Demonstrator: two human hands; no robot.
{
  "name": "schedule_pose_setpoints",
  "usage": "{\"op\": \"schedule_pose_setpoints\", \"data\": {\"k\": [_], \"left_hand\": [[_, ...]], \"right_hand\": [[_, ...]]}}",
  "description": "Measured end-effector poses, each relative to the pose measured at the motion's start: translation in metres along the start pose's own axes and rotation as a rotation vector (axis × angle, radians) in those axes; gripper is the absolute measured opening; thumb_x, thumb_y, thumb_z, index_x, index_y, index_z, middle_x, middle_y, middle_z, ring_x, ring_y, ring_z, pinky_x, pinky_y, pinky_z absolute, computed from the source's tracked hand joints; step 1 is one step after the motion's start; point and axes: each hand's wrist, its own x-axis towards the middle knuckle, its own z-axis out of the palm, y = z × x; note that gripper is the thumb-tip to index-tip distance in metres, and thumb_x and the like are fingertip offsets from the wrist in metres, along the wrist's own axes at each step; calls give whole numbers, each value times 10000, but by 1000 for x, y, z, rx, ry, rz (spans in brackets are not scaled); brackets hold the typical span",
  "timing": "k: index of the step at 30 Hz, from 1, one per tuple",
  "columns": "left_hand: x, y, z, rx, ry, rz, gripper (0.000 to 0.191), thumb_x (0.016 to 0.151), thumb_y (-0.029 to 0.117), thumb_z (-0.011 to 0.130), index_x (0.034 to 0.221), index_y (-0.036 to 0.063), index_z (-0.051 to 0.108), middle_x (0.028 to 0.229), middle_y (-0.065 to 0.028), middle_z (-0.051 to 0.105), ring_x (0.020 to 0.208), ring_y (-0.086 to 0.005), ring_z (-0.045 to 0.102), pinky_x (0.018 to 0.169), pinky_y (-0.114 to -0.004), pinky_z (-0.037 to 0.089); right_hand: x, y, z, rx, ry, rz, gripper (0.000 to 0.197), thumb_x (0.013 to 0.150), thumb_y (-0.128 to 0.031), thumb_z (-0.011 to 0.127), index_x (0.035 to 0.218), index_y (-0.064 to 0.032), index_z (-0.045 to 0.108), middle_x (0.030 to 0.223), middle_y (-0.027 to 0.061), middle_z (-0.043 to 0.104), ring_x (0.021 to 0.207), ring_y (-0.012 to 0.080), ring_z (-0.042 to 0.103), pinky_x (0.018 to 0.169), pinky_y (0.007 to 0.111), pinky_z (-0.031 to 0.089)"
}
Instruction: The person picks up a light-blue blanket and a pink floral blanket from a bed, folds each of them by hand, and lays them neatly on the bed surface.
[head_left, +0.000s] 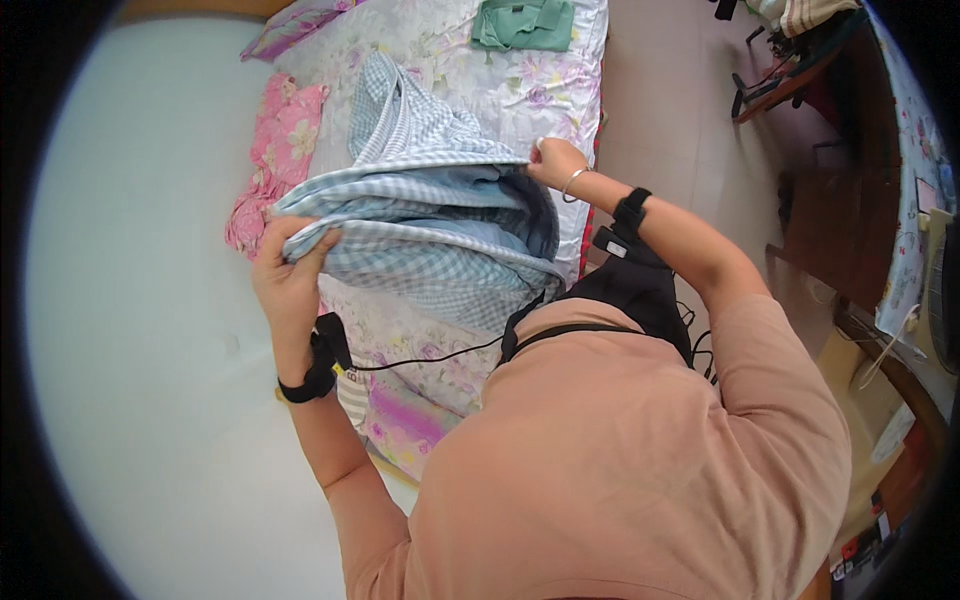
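A blue-and-white gingham cloth item (435, 247), perhaps a garment, hangs in loose folds between my hands above the bed. At its left end, my left hand (292, 255) pinches a gathered part of the edge between thumb and fingers. My right hand (556, 161) grips the far right end of an upper edge, so that edge is drawn fairly straight. Part of the checked cloth spreads beyond, on the floral bed sheet (525, 90). Black straps with small devices are on both wrists.
Crumpled pink floral cloth (289, 142) lies along the bed's left side by the wall. A folded green shirt (523, 25) rests at the far right of the bed. Pillows (300, 26) (409, 416) lie at both ends. A black cable runs from my left wrist to my waist.
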Motion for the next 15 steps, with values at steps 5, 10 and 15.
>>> {"op": "schedule_pose_setpoints", "data": {"k": [5,10,15], "left_hand": [[1,-8,-8,40,25,47,139,715,-1,677,801,34,573,734,37,530,666,-43,452,590,-170,361],[4,4,-6,86,35,38,139,723,-13,666,807,25,563,750,21,536,657,-48,453,580,-171,366],[0,4,-6,200,87,30,152,713,13,685,804,23,563,791,-5,559,692,-70,482,618,-185,391]], "right_hand": [[-39,17,43,355,-513,319,466,785,-383,550,556,17,618,513,97,593,423,187,574,530,293,492],[-47,76,160,281,-482,77,336,812,-285,493,814,20,632,819,163,640,757,246,631,672,342,497],[-27,110,264,-53,-489,112,428,818,-334,436,1130,-49,499,1175,172,458,1075,277,457,909,349,359]]}}
